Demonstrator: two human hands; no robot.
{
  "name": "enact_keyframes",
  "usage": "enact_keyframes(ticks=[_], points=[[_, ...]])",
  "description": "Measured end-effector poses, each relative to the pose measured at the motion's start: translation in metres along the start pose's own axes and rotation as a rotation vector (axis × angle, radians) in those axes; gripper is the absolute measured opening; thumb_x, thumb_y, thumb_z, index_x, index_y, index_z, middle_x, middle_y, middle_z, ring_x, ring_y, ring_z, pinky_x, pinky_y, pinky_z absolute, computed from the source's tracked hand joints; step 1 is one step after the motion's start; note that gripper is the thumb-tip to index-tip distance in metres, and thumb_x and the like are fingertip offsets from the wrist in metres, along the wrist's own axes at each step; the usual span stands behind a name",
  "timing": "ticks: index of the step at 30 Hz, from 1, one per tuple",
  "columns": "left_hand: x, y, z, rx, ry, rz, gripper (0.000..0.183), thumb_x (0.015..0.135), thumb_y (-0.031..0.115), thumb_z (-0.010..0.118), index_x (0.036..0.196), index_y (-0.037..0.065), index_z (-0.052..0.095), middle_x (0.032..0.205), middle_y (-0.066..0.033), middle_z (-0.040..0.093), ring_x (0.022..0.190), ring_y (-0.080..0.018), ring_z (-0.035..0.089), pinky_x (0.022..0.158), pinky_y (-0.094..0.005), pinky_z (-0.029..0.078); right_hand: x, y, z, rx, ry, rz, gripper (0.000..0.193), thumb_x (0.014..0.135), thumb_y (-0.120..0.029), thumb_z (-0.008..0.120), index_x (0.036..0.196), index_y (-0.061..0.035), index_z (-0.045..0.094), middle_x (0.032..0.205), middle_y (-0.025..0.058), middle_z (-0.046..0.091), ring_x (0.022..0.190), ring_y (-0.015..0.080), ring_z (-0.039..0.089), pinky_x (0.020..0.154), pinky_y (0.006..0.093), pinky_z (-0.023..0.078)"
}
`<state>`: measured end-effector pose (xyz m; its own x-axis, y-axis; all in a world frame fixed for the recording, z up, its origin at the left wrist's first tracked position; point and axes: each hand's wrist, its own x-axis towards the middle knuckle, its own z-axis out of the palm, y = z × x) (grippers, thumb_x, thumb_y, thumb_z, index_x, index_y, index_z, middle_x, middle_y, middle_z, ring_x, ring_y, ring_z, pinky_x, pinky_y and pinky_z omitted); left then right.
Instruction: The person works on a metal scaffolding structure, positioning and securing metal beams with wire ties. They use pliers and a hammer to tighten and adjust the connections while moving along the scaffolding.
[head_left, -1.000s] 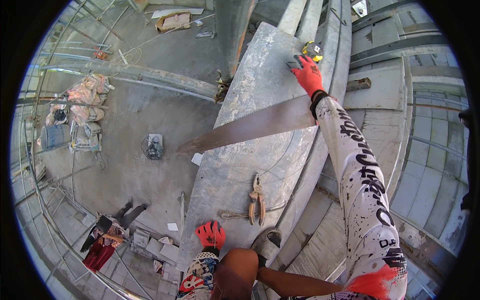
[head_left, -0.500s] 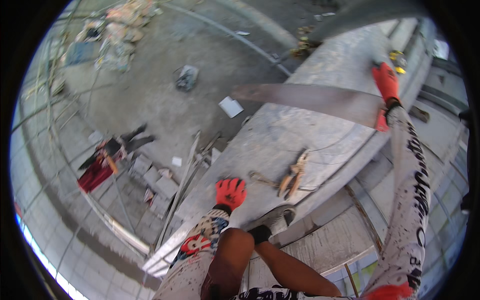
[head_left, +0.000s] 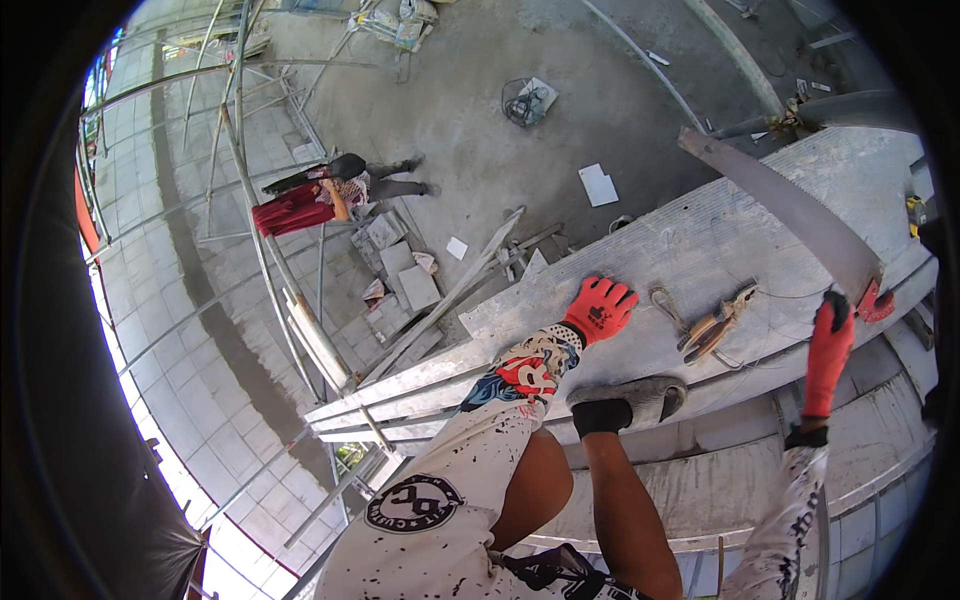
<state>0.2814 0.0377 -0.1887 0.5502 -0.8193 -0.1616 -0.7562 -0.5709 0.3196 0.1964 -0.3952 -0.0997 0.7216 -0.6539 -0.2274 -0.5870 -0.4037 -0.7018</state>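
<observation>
My left hand point(head_left: 600, 309), in a red and black glove, rests on the grey metal platform point(head_left: 560, 290) with its fingers stretched out, holding nothing. My right hand point(head_left: 830, 350), gloved the same way, is over the platform's near right part, just left of a handsaw's red handle point(head_left: 877, 300). A visible gap separates its fingers from that handle, and nothing shows in them. The long handsaw blade point(head_left: 790, 205) slants across the platform, its tip past the far edge. Between my hands lie pliers with tan handles point(head_left: 712, 332) and a looped cord point(head_left: 668, 304).
My shoe point(head_left: 655, 398) stands on the platform near the pliers. Far below on the left, another person point(head_left: 345, 190) is beside dark red cloth, with stacked grey blocks point(head_left: 408, 275) close by. Metal poles point(head_left: 290, 300) and a thick pipe point(head_left: 860, 110) border the platform.
My view has turned, shifting the scene rightward. My right hand has come back toward me from beyond the handsaw. The blade now slants more steeply. My left hand stays on the platform.
</observation>
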Motion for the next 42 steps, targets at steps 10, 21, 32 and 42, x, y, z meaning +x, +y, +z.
enact_keyframes(ticks=[10,21,32,42], points=[[0.025,0.009,-0.013,-0.233,0.165,-0.208,0.025,0.093,0.028,0.062,0.114,0.014,0.065,0.095,-0.0097,0.062,0.087,-0.0309,0.06,0.082,-0.0479,0.046,-0.253,-0.101,-0.012,0.433,-0.084,0.566,0.011,0.099,-0.01,0.06,0.105,-0.0021,0.062,0.078,-0.0024,0.058,0.066,0.0051,0.05,0.056,0.023,0.04],[0.01,0.093,-0.259,-2.534,-0.64,-0.476,0.024,0.105,0.026,0.054,0.114,0.006,0.062,0.13,-0.0183,0.064,0.121,-0.0291,0.061,0.101,-0.0442,0.049,-0.276,-0.277,-0.018,0.548,-0.004,0.472,0.007,0.097,-0.012,0.063,0.097,-0.0056,0.066,0.069,-0.007,0.053,0.056,0.0019,0.044,0.049,0.0223,0.034],[-0.084,0.122,-0.394,-2.741,-0.374,-0.518,0.028,0.106,0.025,0.051,0.122,0.004,0.062,0.109,-0.0107,0.068,0.116,-0.0306,0.063,0.1,-0.0403,0.05,-0.342,-0.43,-0.049,0.263,0.046,0.176,0.016,0.091,-0.011,0.064,0.099,0.0019,0.068,0.079,0.0071,0.061,0.063,0.0119,0.054,0.06,0.0298,0.045],[-0.157,0.104,-0.462,-2.522,-0.366,-0.874,0.023,0.105,0.03,0.055,0.116,0.013,0.065,0.091,0.001,0.063,0.076,-0.014,0.06,0.067,-0.0327,0.05,-0.424,-0.466,-0.14,0.415,-0.067,0.478,0.027,0.092,-0.009,0.062,0.117,-0.001,0.069,0.09,0.0033,0.069,0.07,0.0096,0.056,0.062,0.0252,0.044]])
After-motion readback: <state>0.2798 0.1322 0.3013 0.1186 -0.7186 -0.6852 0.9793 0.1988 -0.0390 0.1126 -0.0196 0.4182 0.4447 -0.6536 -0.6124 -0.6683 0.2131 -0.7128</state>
